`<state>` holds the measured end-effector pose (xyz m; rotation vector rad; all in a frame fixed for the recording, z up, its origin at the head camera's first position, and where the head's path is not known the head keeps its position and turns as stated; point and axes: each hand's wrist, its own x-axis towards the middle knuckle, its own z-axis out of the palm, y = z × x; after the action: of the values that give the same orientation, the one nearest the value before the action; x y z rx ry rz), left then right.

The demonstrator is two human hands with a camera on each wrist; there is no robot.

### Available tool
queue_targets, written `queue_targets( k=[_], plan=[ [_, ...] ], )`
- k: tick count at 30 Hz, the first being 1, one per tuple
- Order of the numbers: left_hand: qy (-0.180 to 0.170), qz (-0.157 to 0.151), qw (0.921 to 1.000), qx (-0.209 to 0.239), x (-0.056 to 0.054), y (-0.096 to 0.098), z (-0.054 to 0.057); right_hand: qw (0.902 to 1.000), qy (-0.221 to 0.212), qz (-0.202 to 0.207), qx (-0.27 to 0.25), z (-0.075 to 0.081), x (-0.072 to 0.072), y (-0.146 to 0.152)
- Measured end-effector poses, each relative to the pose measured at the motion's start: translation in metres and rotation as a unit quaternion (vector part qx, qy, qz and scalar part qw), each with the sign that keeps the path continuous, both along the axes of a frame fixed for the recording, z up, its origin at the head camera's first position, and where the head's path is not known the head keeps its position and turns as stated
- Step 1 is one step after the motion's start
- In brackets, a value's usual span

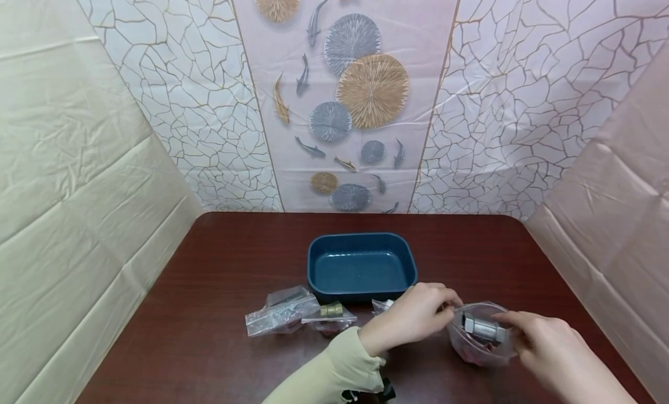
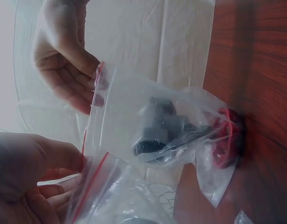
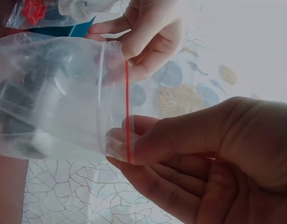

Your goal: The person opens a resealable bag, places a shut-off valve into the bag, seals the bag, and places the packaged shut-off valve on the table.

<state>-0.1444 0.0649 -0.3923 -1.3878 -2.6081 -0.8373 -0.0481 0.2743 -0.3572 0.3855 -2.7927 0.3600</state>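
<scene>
A clear zip-lock bag (image 1: pixel 465 349) with a red seal line stands at the right front of the table, its mouth spread apart. My left hand (image 1: pixel 418 314) pinches the left side of the rim. On the opposite side, my right hand (image 1: pixel 546 340) holds the rim between thumb and fingers, also seen in the right wrist view. Inside the bag sits a silvery metal valve (image 1: pixel 485 328), dark through the plastic in the left wrist view. Its red handle (image 2: pixel 226 137) lies at the bag's bottom, near the wood.
A dark blue tray (image 1: pixel 360 293) stands at mid-table. Left of my left forearm lie clear bags (image 1: pixel 282 317) and a bagged brass fitting (image 1: pixel 331 310). Another bag peeks from behind my left hand; the right wrist view shows a red handle (image 3: pixel 34 11) and white part (image 3: pixel 78 9) inside.
</scene>
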Motion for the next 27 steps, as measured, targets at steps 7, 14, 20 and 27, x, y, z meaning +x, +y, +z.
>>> queue_targets(
  k=[7, 14, 20, 27],
  plan=[
    [0.0, 0.0, 1.0, 0.008, 0.001, -0.004, 0.007, 1.0, 0.007, -0.006, -0.003, 0.004, 0.004, 0.001],
    [-0.014, -0.004, 0.9998, 0.015, -0.001, -0.007, 0.009, 0.9986, 0.051, 0.008, -0.013, 0.004, 0.006, 0.0],
    [0.002, 0.008, 0.9992, 0.039, -0.003, -0.011, 0.011, 0.9949, 0.091, 0.028, -0.033, 0.001, 0.004, 0.002],
    [0.002, 0.017, 0.9985, 0.051, -0.004, -0.015, 0.012, 0.9897, 0.126, 0.035, -0.057, 0.002, 0.001, 0.003]
  ],
)
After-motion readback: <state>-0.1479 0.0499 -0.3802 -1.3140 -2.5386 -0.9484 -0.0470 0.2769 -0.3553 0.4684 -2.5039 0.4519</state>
